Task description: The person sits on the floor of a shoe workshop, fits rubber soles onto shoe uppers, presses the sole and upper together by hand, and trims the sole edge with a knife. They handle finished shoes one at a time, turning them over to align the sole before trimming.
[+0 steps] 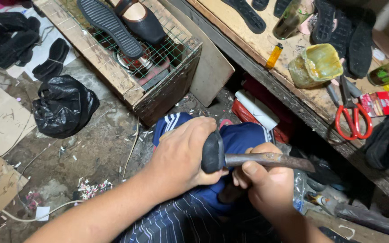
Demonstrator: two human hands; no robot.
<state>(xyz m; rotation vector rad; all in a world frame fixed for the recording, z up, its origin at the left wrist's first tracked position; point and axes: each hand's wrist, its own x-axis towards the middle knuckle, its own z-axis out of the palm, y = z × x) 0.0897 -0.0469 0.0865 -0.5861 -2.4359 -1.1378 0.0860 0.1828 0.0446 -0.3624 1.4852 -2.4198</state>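
Left hand (181, 155) wrapped tight around the black shoe piece (212, 152), braced on my knee (244, 137) so it stays put. Right hand (264, 180) closed on the rusty metal tool (271, 159), thumb on top for control, bearing against the piece.

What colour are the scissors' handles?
Red: the metal scissors' looped plastic handles, on the wooden workbench, head view.

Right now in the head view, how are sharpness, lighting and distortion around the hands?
Head view: left hand, right hand and the rusty metal tool are sharp and evenly lit; the space under the workbench is in deep shadow; straight edges bow slightly towards the frame edges; the glue tub shows mild glare.
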